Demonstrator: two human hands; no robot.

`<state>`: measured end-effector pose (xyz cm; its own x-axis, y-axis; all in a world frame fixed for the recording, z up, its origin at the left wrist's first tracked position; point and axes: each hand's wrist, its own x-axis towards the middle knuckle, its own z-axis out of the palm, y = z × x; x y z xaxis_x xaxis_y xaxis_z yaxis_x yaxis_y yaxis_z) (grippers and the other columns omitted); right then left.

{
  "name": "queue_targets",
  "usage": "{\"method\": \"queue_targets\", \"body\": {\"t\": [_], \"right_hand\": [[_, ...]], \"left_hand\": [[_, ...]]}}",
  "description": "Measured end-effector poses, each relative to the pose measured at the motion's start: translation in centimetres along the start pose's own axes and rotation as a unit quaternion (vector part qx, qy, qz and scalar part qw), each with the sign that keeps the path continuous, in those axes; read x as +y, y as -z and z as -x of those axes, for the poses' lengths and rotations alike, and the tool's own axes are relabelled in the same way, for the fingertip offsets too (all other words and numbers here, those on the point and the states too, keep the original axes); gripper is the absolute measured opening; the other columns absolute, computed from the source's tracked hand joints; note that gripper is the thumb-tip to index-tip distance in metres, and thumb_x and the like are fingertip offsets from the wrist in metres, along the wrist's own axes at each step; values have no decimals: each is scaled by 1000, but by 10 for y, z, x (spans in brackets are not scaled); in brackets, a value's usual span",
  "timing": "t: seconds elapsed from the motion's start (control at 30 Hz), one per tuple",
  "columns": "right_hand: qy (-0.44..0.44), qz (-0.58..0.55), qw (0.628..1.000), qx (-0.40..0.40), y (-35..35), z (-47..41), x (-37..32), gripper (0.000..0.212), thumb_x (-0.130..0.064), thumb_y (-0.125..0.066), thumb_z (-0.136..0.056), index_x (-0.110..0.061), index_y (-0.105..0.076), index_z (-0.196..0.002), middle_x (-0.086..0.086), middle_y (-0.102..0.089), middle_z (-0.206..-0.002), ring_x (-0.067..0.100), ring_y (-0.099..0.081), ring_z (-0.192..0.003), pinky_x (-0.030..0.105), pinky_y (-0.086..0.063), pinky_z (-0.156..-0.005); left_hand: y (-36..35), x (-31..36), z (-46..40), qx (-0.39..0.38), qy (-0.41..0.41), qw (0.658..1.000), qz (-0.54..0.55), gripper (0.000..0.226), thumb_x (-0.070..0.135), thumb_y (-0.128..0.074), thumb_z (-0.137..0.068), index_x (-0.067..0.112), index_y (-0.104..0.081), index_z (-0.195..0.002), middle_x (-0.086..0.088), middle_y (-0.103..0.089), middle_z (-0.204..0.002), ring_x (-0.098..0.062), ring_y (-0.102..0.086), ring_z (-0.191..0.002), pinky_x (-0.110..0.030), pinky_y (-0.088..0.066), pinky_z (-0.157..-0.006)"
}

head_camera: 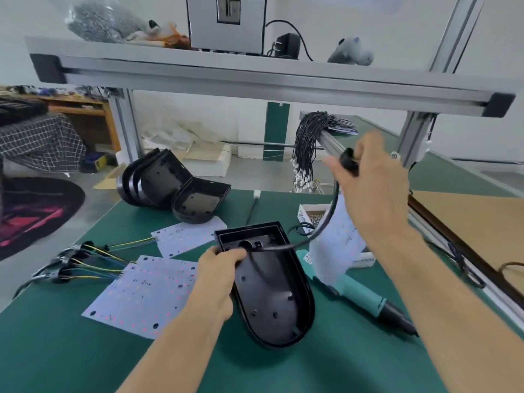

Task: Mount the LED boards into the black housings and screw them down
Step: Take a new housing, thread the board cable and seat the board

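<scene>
A black D-shaped housing (272,293) lies open side up on the green mat in the middle. My left hand (218,276) grips its left rim near the square end. My right hand (368,182) is raised above the table and grips the connector end of a black cable (326,222), which curves down into the housing. A white LED board (337,242) hangs below that hand; what holds it up is hidden. Other LED boards (141,293) lie flat to the left, with yellow and blue wires running off their left side.
Several empty black housings (175,188) are stacked at the far left of the mat. A teal electric screwdriver (365,293) lies right of the housing. A white box of screws (312,215) sits behind. A bundle of black cables (309,143) hangs from a rail. An aluminium shelf (255,78) spans overhead.
</scene>
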<state>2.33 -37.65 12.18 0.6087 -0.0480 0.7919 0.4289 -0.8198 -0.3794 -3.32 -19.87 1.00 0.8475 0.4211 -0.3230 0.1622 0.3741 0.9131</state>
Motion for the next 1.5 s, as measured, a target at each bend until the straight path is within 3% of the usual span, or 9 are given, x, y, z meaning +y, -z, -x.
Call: {"method": "queue_targets", "body": {"t": [0.2,0.4,0.63,0.87,1.0,1.13,1.23,1.33,1.5], "right_hand": [[36,-195,884,-423,-11,58,-24,23,-36,-65,-88,-30,-42,-88,-8,-55,-73,3,-44,-58,16,-37,-60],[-105,-346,927,-97,29,22,-17,22,-26,-62,-86,-23,-42,-77,0,-53,-64,12,-43,-54,28,-41,-52],[29,-123,820,-559,57,57,-21,20,-31,-76,-69,-20,-60,-66,-10,-57,-60,1,-45,-52,13,-36,-53],[-25,-115,975,-187,59,28,-13,24,-14,-66,-75,-11,-48,-59,3,-52,-52,14,-45,-45,22,-38,-45],[-100,-221,950,-198,40,46,-12,20,-10,-66,-85,0,-58,-70,13,-63,-59,15,-59,-46,30,-47,-48],[-103,-436,886,-121,31,37,-20,21,-4,-62,-90,4,-56,-72,8,-70,-68,15,-68,-60,25,-55,-55],[-95,-359,898,-235,21,24,-16,23,-8,-64,-88,5,-54,-72,6,-65,-60,10,-54,-43,26,-44,-43],[-39,-210,890,-402,15,23,-10,49,-44,-75,-77,-9,-43,-64,-7,-42,-51,6,-31,-43,18,-29,-46],[-61,-261,876,-400,13,9,-25,50,-64,-43,-89,-16,-53,-82,-18,-49,-52,-4,-50,-45,15,-34,-47]], "left_hand": [[8,0,-3,27,-21,999,17,12,-2,-62,-86,9,-58,-86,-9,-68,-79,-22,-64,-71,-31,-48,-61],[21,-3,-6,50,15,998,47,11,-1,-57,-88,8,-64,-86,-6,-69,-67,-20,-63,-61,-31,-52,-64],[16,7,-14,80,46,993,66,15,2,-57,-88,5,-60,-74,-10,-61,-56,-23,-53,-53,-29,-44,-53],[9,0,-11,86,13,994,65,27,10,-62,-89,-2,-58,-113,-16,-63,-98,-28,-58,-82,-36,-49,-72],[0,-5,5,54,20,997,46,38,10,-70,-84,-4,-58,-117,-25,-65,-113,-39,-62,-106,-52,-49,-95],[-13,-14,20,5,16,999,31,29,11,-72,-82,-3,-62,-106,-9,-72,-87,-20,-68,-81,-31,-56,-77],[-15,-11,26,12,18,998,54,30,11,-67,-86,-2,-58,-110,-19,-67,-99,-29,-61,-91,-44,-48,-93],[-14,-3,30,14,-28,996,78,15,1,-61,-87,11,-56,-97,-8,-68,-89,-21,-60,-77,-31,-49,-70],[-12,5,51,-32,-98,991,85,27,-5,-58,-85,19,-65,-95,3,-75,-84,-11,-68,-71,-20,-54,-58]]}}
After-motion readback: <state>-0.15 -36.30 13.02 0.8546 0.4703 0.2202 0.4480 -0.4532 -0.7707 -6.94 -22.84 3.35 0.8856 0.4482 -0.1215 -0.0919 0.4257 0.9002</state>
